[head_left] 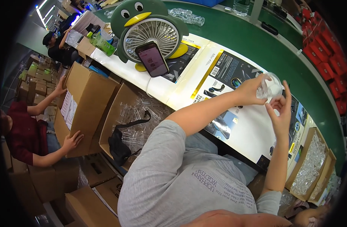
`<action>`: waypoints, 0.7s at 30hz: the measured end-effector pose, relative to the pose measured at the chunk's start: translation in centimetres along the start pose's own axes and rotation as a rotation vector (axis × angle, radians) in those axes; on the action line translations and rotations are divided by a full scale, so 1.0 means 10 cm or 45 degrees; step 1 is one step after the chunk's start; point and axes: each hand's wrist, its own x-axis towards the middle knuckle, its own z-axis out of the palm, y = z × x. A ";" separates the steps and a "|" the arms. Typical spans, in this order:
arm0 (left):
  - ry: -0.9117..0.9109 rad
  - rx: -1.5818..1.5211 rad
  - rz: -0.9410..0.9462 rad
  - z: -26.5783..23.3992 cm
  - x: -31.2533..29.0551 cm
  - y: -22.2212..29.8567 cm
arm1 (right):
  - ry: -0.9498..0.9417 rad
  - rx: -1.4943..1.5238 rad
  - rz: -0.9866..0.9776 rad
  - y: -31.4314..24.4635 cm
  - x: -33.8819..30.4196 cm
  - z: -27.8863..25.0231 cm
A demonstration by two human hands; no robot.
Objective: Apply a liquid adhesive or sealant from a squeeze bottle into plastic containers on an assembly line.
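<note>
Over the right part of the table, my left hand [253, 90] is closed around the side of a clear, round, cup-like plastic piece [262, 90]. A white piece [274, 89] shows in it, its narrow end pointing down toward me. Just right of it is my right hand [281, 109], with the thumb and curled fingers at that narrow end and the index finger stretched up along the rim. Its exact grip is partly hidden. Both hands are raised above printed packaging sheets [234, 72] laid flat on the table.
A green penguin-shaped fan [152, 34] stands at the back with a phone [152, 59] leaning on it. Open cartons of clear plastic parts stand left [124, 113] and right [309, 166]. At far left, another person [26, 132] holds a cardboard box [88, 102]. Red boxes [324, 56] are stacked at right.
</note>
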 end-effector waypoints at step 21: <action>0.610 -0.199 -0.062 -0.11 0.11 -0.29 | -0.669 -1.660 -0.893 0.51 0.47 -0.75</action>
